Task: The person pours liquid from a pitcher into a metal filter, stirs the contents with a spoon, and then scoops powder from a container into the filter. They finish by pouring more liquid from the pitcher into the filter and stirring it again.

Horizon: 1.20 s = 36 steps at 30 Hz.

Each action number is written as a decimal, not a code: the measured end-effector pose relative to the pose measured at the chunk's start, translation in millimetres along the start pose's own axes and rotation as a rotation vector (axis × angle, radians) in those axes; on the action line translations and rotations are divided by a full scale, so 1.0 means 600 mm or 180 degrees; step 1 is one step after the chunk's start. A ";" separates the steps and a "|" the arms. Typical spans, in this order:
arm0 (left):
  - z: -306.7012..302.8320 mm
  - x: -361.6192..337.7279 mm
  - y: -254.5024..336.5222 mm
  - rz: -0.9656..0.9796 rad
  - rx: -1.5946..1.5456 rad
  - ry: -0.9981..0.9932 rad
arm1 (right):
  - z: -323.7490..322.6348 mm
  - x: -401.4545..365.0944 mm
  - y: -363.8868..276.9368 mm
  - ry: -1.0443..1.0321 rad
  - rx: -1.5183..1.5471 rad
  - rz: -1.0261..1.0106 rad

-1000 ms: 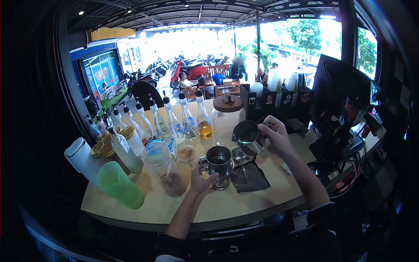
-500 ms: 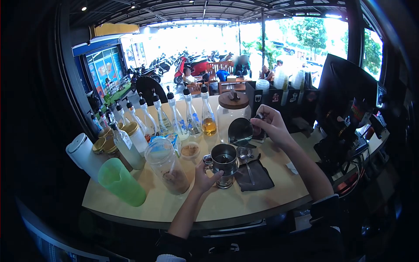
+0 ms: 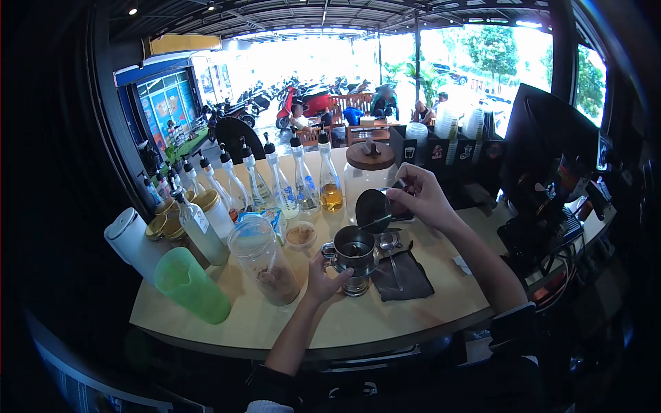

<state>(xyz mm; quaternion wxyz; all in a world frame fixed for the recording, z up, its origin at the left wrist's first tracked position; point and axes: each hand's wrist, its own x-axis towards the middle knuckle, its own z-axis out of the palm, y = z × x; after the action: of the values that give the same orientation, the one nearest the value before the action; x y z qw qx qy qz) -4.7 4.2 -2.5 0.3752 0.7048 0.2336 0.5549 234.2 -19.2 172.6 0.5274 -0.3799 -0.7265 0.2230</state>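
A curved pale counter [image 3: 358, 316] faces an open front with parked motorbikes. At its middle stands a metal cup [image 3: 354, 256], and the person's left hand [image 3: 320, 279] is wrapped around its near side, fingers closed on it. The right hand [image 3: 421, 197] grips a small steel pitcher [image 3: 374, 210], tipped mouth-down just above the cup. Beside the cup lies a dark cloth [image 3: 407, 277] with a spoon [image 3: 390, 244] on it. A clear jar [image 3: 265, 261], a green jug [image 3: 189, 286] and pump bottles [image 3: 275, 182] stand to the left.
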 end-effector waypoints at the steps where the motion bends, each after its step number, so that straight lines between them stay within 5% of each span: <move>1: 0.000 0.000 0.001 -0.0022 -0.0026 0.0001 | -0.001 0.000 -0.001 0.0000 0.0000 0.0001; 36: -0.001 -0.001 -0.002 -0.0036 0.0013 -0.0010 | 0.015 -0.003 -0.034 -0.0054 -0.0352 -0.0067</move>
<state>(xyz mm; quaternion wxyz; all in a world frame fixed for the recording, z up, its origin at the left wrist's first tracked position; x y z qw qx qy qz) -5.2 4.6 -4.1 0.3773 0.7051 0.2381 0.5512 219.7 -32.5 182.9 0.5017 -0.3989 -0.7462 0.1802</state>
